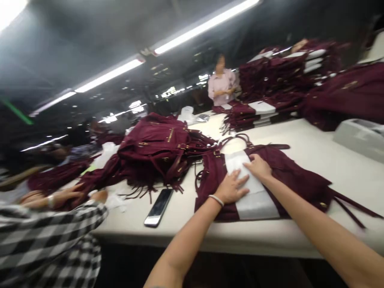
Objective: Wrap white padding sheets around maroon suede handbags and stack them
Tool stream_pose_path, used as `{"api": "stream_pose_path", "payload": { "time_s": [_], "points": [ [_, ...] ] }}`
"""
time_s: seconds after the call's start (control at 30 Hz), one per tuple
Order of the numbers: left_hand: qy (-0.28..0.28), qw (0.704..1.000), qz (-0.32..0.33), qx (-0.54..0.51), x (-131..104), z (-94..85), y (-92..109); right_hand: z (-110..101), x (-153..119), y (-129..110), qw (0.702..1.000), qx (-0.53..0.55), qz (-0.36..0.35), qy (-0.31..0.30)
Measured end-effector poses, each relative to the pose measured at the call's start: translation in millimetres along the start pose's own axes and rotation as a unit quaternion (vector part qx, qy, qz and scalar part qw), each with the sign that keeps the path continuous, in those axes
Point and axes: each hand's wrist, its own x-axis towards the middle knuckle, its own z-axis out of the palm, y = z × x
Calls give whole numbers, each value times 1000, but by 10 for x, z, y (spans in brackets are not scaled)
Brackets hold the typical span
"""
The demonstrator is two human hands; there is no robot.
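Observation:
A maroon handbag (294,176) with thin handles and dangling straps lies flat near the table's front edge. Across its middle runs a white paper or foam strip (255,196). My left hand (232,187), with a light band at the wrist, rests on the strip and the bag, fingers spread. My right hand (258,166) touches the strip's upper right edge; its fingers are bent, thumb toward the strip, and whether they pinch it cannot be made out.
A phone (159,208) lies on the pale table (312,140). Heaped maroon bags (153,148) are at left, stacked ones (255,114) behind. A grey plastic bin (361,138) stands at right. A co-worker's checked sleeve (51,236) reaches in at left; another person (222,86) stands across.

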Motion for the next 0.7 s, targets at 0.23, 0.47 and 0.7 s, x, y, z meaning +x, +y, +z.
{"api": "stream_pose_path", "payload": {
  "time_s": [0.23,0.47,0.7],
  "points": [
    [-22,1000,21,6,-43,-41,33,-194,-128,244,989,108,97,-19],
    [10,1000,28,7,-58,-70,65,-264,-263,301,980,176,51,-83],
    [36,994,33,-97,-45,17,64,-336,-303,11,992,-91,2,-86]
  ]
}}
